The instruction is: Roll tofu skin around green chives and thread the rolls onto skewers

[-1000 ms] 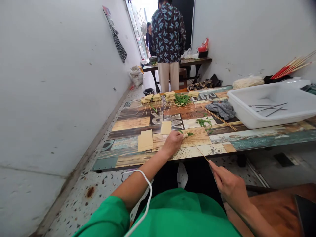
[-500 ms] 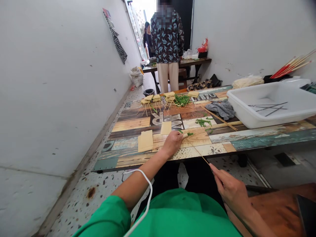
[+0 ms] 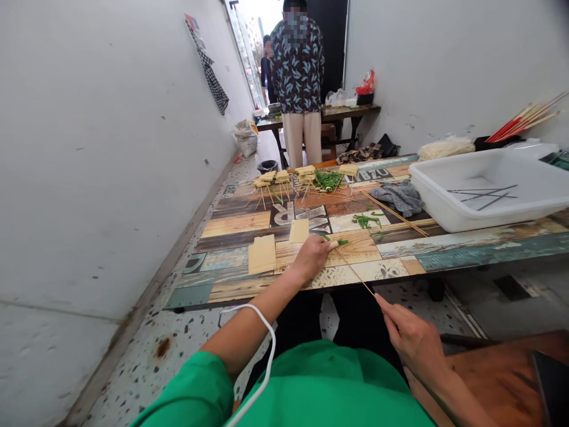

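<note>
My left hand (image 3: 313,256) is closed around a pale tofu-sheet roll (image 3: 333,244) with green stalks poking out of its ends, held against the table. My right hand (image 3: 411,329) pinches the lower end of a thin wooden skewer (image 3: 355,274). The skewer's far tip meets the roll; how deep it goes cannot be made out. Left of my left hand lie flat yellowish tofu sheets (image 3: 262,255) in a small stack, with another sheet (image 3: 299,230) just beyond. Cut green stalks (image 3: 367,220) lie to the right, past the roll.
Several skewered rolls (image 3: 278,177) and a heap of greens (image 3: 328,180) sit at the table's far edge. At right are a white plastic tub (image 3: 489,184) with dark skewers, a grey cloth (image 3: 400,197) and loose skewers (image 3: 395,213). A person (image 3: 299,71) stands beyond.
My right hand has shifted slightly up and left, bringing the skewer closer along the roll. My left hand keeps its place. The person beyond has moved a little.
</note>
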### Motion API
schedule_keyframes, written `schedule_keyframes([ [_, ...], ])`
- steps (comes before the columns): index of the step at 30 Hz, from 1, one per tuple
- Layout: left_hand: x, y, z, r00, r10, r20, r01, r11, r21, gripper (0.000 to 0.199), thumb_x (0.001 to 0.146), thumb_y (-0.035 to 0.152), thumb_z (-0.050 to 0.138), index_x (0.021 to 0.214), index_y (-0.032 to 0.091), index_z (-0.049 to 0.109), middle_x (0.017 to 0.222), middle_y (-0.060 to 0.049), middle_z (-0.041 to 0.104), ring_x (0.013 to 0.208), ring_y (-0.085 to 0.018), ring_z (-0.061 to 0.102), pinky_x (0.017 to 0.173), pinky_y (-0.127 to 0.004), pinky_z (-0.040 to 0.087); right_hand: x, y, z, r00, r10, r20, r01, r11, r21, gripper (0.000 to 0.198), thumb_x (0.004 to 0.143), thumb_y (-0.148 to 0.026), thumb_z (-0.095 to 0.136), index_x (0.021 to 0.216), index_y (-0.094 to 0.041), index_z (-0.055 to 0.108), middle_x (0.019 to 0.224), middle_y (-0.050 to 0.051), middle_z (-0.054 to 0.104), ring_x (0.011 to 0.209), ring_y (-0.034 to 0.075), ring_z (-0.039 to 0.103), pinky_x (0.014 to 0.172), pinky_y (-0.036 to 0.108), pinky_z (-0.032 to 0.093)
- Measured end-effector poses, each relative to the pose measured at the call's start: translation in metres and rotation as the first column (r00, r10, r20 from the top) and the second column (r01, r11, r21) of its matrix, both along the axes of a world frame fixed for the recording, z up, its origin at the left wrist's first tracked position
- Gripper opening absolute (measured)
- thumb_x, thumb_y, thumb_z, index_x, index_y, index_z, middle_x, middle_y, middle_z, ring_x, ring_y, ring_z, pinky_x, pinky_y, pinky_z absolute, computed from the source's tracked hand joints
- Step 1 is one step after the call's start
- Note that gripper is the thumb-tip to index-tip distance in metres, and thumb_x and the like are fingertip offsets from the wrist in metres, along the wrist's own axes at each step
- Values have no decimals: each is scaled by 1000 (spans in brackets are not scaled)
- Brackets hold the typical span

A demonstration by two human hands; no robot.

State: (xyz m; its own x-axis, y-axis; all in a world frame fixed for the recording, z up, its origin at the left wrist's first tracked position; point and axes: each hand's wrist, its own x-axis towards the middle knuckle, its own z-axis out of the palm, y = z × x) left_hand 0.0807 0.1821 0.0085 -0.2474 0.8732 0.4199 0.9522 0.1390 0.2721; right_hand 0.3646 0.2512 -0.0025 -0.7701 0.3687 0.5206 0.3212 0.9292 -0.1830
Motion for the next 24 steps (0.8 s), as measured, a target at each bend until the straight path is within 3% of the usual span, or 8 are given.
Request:
schedule_keyframes([
  [5,0,1,1,997,4,77,-3,1000,-13,36,98,26,41,70,15,61,75,-5,57,76,-18,50,74,-31,42,-6,2,7,1000,17,19,-18,999,32,40,102,-27,34,115,-18,71,62,-2,63,51,7,60,47,21,34],
  [17,0,0,3,999,-14,32,15,999,-40,41,100,27,37,73,14,64,76,-7,58,77,-18,51,74,-31,43,-33,11,4,996,61,67,-63,998,24,38,100,-23,37,119,-17,70,66,1,66,54,10,61,49,23,34],
  [24,1,0,5,997,5,-79,-12,996,-86,40,101,27,37,77,13,66,76,-7,60,77,-18,53,75,-30,44,-66,5,17,948,-53,315,52,999,13,38,93,-17,46,125,-21,67,81,5,74,63,14,67,47,23,31],
])
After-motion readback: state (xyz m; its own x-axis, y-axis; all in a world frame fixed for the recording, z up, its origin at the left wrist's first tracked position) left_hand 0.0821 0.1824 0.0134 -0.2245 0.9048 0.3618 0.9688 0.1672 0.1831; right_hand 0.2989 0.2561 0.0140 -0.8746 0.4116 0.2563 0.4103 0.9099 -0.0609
